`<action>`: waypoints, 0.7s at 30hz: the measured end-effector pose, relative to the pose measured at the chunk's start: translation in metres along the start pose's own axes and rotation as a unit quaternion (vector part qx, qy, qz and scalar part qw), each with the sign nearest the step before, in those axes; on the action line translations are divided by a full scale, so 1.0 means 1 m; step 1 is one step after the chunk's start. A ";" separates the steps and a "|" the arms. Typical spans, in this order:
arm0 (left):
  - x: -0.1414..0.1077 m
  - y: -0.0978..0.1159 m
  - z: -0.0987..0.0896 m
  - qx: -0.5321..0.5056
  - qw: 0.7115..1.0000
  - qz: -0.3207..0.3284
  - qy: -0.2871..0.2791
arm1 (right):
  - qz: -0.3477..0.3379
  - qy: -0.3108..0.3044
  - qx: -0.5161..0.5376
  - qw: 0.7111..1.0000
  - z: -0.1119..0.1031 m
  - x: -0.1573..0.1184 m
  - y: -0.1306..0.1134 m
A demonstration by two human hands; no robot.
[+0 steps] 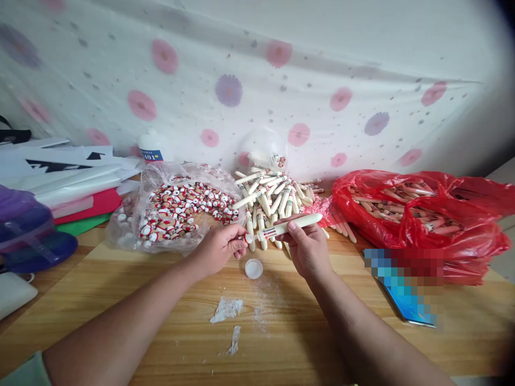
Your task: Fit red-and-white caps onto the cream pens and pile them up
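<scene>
My left hand [222, 247] pinches a small red-and-white figure piece [248, 238] between thumb and fingers. Beside it, my right hand [308, 244] holds a cream pen barrel [287, 227] lying nearly level, its narrow end pointing at the small piece. Whether the two parts touch is too small to tell. Just below stands a small round white dish [254, 268] on the wooden table [169, 327]. Behind my hands lies a heap of cream pen barrels [277, 195]. To its left, a clear plastic bag [129, 220] lies open, full of small red, white and brown figure pieces [173, 214].
A red plastic bag [475, 241] with pink pens sits at the right, a blue phone [406, 297] before it. Torn white scraps [226, 310] lie near the front. A white bottle [151, 147] stands behind; papers [80, 171] and a blue-purple object [36, 230] are at left.
</scene>
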State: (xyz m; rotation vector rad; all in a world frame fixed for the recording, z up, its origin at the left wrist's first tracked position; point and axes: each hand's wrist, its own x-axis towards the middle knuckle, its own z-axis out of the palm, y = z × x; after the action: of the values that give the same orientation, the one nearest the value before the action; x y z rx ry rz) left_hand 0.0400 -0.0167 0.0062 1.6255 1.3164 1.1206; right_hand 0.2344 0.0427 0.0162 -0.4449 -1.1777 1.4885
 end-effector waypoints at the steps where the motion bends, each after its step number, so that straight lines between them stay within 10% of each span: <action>1: -0.001 0.001 0.000 -0.003 1.000 0.000 -0.001 | 0.001 -0.001 -0.003 1.000 0.000 0.000 0.001; 21: -0.018 0.025 0.003 0.147 0.983 0.075 0.079 | -0.082 -0.052 -0.049 0.994 0.010 -0.016 0.005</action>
State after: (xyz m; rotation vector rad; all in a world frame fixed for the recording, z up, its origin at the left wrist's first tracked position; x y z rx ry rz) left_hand 0.0490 -0.0394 0.0256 1.9084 1.5404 1.2108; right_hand 0.2283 0.0250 0.0116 -0.3319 -1.3417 1.3299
